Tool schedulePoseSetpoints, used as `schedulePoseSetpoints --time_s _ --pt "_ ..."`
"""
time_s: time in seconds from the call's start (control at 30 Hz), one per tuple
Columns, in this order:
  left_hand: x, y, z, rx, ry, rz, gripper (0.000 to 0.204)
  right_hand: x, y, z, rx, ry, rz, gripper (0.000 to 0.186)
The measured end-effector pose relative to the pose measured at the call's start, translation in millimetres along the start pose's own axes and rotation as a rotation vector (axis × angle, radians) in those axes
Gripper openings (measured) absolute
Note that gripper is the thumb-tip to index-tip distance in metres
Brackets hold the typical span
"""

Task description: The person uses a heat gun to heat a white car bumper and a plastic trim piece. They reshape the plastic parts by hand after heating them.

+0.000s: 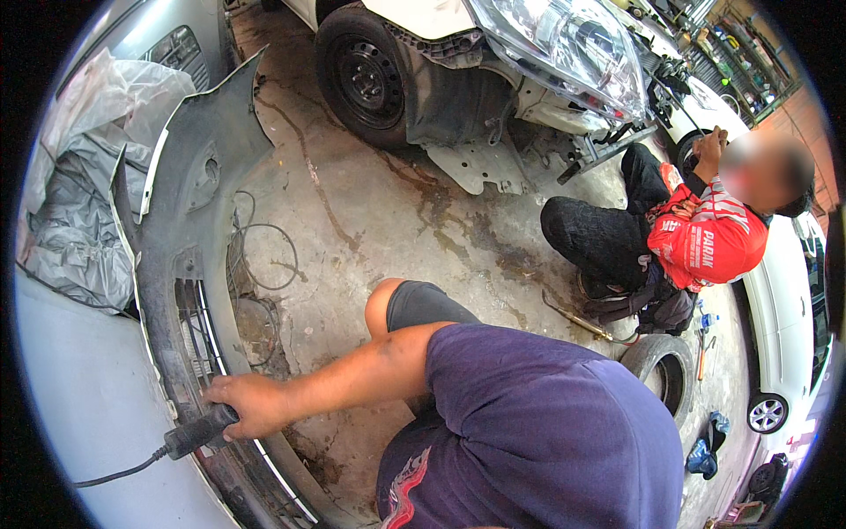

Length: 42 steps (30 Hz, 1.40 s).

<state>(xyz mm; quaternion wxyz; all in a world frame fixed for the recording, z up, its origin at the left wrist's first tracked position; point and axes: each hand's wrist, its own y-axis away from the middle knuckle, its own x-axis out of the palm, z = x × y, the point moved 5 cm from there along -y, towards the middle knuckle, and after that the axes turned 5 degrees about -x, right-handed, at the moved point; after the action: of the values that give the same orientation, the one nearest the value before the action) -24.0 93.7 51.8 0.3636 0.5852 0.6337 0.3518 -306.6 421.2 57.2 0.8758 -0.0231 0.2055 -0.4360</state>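
Note:
My right arm reaches across to the left, and my right hand (251, 401) is closed around the black handle of a corded tool (198, 432). A black cable runs from the handle's end toward the left edge. The tool's working end is hidden behind my hand and cannot be made out. Under and beside the hand stretches a long, dark car bumper (198, 242), with slatted grille openings and a pale edge. My hand is over its grille part. My left hand is out of view.
A white car (432, 18) with its front bumper off stands ahead. A person in a red shirt (709, 238) squats at right. Near them lie a loose tire (661, 366) and a brass-coloured tool (577, 317). Clear plastic sheeting (88, 194) covers part of a grey car at left.

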Motion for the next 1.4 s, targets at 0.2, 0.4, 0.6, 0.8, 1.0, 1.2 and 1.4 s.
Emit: schedulePoseSetpoints --time_s 0.2,0.4,0.6,0.8,1.0,1.2,1.4 --pt "2.1 -1.6 -2.0 0.028 0.000 0.009 0.085 14.1 10.0 -2.6 -0.069 -0.029 -0.034 0.068" --pt "9.4 2.7 -4.3 0.040 0.018 -0.031 0.085 16.6 11.3 1.3 -0.046 -0.062 -0.003 0.065" --pt "12.7 8.1 -4.5 0.055 0.021 -0.060 0.085 13.8 13.4 5.9 -0.018 -0.068 0.022 0.068" --pt "10.8 4.3 -0.6 0.058 0.024 -0.051 0.087 23.7 13.8 2.9 -0.005 -0.075 0.071 0.074" --pt "20.8 3.0 -6.9 0.037 0.046 -0.041 0.088 24.4 19.0 -4.8 -0.025 -0.094 0.044 0.075" --pt "25.5 16.3 -7.3 0.045 0.076 -0.063 0.088 27.2 18.8 7.5 0.011 -0.069 0.091 0.073" --pt "27.9 11.6 -3.9 0.042 0.107 -0.036 0.089 32.0 27.4 5.3 -0.026 -0.136 0.149 0.068"
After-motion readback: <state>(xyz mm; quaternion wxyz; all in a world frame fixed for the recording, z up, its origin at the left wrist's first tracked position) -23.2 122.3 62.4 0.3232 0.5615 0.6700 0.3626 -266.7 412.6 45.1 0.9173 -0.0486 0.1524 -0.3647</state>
